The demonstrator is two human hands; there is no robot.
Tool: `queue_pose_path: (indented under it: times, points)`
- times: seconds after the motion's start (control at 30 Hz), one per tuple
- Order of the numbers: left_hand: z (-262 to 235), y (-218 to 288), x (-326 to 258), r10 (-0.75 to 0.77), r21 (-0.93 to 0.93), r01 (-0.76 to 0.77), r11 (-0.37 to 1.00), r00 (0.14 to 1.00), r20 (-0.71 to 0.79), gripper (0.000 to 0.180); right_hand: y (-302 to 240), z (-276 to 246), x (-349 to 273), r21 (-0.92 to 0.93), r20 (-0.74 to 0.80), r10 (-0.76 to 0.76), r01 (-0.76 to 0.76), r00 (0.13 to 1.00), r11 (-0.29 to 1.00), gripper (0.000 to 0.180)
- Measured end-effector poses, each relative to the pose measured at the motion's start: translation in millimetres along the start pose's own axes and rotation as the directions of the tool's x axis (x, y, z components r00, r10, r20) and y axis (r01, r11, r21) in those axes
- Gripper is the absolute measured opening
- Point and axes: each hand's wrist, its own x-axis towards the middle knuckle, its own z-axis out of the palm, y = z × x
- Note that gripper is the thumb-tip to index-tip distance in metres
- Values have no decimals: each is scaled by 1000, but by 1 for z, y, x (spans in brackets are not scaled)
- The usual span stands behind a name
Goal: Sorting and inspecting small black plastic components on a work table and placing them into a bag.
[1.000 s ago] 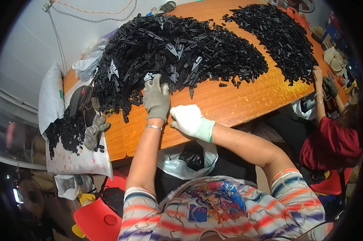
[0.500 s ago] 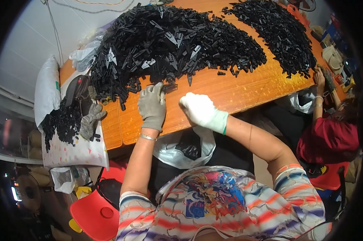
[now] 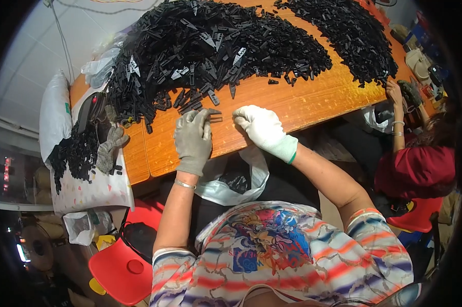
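Note:
My left hand (image 3: 193,140), in a grey glove, is closed at the near side of the table. A small black plastic piece with two prongs (image 3: 215,116) sticks out between its thumb and fingers, pointing right. My right hand (image 3: 261,128), in a white glove with a green-edged cuff, is just right of it, its fingers pinched together. Whatever those fingers hold, if anything, is hidden. Beyond both hands spreads a large heap of black plastic pieces (image 3: 190,51), many long and pointed. Several loose pieces lie at its near edge, close to my left fingertips.
Below the hands, an open white plastic bag (image 3: 259,181) holds black pieces. A second black heap (image 3: 343,41) lies at the far right, where a co-worker's hand (image 3: 393,93) touches the table edge. At left are a loose grey glove (image 3: 108,151), a white sack (image 3: 55,115) and a red chair (image 3: 121,271).
The two-pronged piece now shows clearly in my left hand. Loose pieces now lie between the heap and that hand. My right hand's fingers stay together. The whole view has shifted slightly.

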Motion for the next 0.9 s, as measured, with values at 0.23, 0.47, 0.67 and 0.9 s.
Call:
queue_pose_path:
  times: [0.23, 0.47, 0.67, 0.9]
  points:
    - [6, -3, -1, 17, 85, -30, 996, 990, 142, 18, -5, -14, -5, 433, 265, 321, -409, 909, 803, 16]
    - [4, 9, -20, -313, -898, 438, 37, 859, 406, 18, -7, -24, -1, 752, 479, 137, -486, 867, 445, 21]
    - [-7, 35, -37, -159, -827, 312, -467, 891, 425, 22, -31, -12, -7, 786, 320, 68, -305, 945, 538, 22]
    - [8, 32, -47, -284, -879, 414, -236, 836, 470, 16, -45, 1, -21, 377, 173, 200, -252, 964, 891, 21]
